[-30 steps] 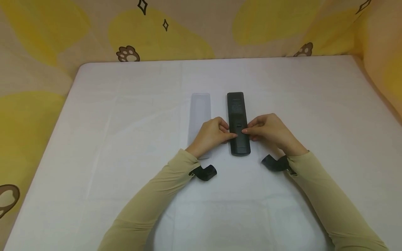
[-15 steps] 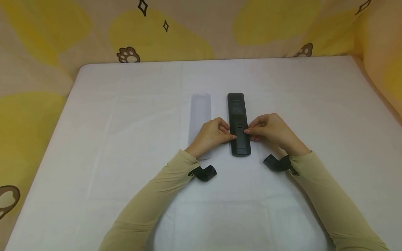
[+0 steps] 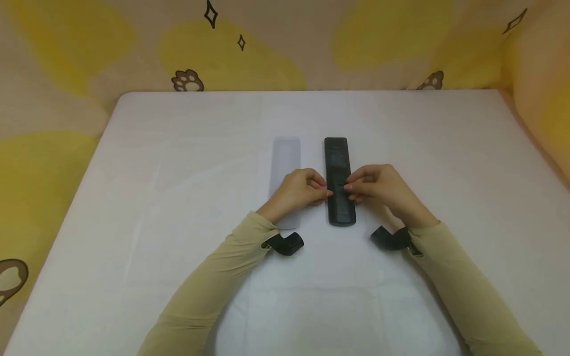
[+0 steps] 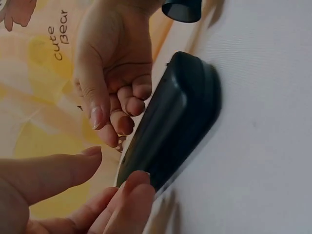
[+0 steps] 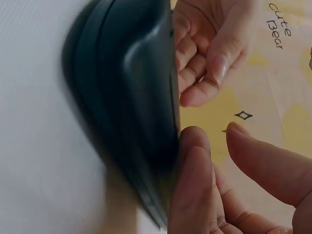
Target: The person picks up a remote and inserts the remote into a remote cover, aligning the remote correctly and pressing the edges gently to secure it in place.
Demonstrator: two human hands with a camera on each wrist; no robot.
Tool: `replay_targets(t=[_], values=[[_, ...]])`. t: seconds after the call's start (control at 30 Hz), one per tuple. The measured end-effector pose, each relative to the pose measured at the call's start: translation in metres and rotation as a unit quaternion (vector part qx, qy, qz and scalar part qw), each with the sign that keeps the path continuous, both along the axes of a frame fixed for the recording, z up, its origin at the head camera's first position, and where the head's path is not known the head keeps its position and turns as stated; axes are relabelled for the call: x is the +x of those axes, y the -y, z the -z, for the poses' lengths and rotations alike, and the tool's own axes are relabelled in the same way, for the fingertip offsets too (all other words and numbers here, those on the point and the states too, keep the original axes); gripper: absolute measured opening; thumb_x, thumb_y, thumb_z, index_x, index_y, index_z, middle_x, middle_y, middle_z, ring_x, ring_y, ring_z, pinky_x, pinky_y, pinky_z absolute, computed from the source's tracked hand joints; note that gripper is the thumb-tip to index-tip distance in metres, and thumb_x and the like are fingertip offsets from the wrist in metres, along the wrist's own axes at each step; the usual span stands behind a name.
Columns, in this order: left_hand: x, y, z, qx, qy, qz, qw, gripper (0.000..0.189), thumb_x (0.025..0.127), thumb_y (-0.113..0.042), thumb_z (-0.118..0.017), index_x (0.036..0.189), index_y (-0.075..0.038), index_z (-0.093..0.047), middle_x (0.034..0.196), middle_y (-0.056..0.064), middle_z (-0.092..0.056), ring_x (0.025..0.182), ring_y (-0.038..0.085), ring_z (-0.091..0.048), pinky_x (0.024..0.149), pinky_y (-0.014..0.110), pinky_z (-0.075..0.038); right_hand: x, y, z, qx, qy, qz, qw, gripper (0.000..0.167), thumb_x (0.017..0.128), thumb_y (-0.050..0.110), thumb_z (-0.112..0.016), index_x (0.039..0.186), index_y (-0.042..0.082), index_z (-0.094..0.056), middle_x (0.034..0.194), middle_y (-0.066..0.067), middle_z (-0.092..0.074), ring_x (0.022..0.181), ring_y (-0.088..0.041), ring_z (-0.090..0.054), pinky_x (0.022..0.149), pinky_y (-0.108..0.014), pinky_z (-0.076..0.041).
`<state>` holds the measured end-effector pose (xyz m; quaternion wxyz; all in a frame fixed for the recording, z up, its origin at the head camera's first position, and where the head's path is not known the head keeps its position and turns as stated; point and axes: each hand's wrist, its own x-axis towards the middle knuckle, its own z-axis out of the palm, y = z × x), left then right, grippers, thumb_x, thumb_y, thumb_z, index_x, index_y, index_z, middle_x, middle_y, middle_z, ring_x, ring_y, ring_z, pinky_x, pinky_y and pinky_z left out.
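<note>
A black remote control (image 3: 341,210) lies back side up on the white table, its long side pointing away from me. My left hand (image 3: 299,192) is at its left edge; in the left wrist view the fingertips (image 4: 139,181) touch the remote's side while the thumb stands off it. On the opposite edge is my right hand (image 3: 384,190), thumb and index tip over the remote in the head view. The right wrist view shows its fingers (image 5: 195,161) against the side, with the thumb apart. Left of the remote lies a clear plastic remote cover (image 3: 286,153), partly hidden by my left hand.
White cloth covers the table (image 3: 196,148). A yellow patterned curtain (image 3: 276,54) hangs behind its far edge and along the sides. Black wrist cameras (image 3: 287,244) sit at both sleeve cuffs, close above the tabletop.
The head view has shifted slightly, so everything sits a little lower. My right index fingertip now overlaps the remote's right edge. Remote and clear cover keep their places on the table.
</note>
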<state>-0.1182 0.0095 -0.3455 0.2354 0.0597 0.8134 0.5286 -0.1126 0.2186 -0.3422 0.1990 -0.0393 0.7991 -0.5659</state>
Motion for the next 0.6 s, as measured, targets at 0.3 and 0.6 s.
replay_targets(t=[0.3,0.6], values=[[0.000,0.025,-0.007,0.033,-0.004,-0.019,0.9993,0.014,0.088,-0.010,-0.067,0.098,-0.001,-0.064,0.088,0.011,-0.069,0.078,0.021,-0.068,0.067,0.026,-0.055,0.002,0.022,-0.006,-0.005,-0.029,-0.029,0.9992,0.027,0.089,0.005,-0.063,0.111,-0.011,-0.058,0.098,-0.020,-0.067,0.082,-0.014,-0.066,0.073,-0.028,-0.054],[0.002,0.065,-0.012,0.014,-0.014,-0.055,0.9983,0.018,0.089,-0.008,-0.064,0.102,0.004,-0.062,0.094,0.016,-0.069,0.081,0.022,-0.068,0.071,0.029,-0.056,-0.002,0.050,-0.007,-0.015,-0.022,-0.044,0.9987,0.028,0.088,0.006,-0.064,0.111,-0.010,-0.059,0.096,-0.018,-0.066,0.083,-0.027,-0.065,0.074,-0.033,-0.055]])
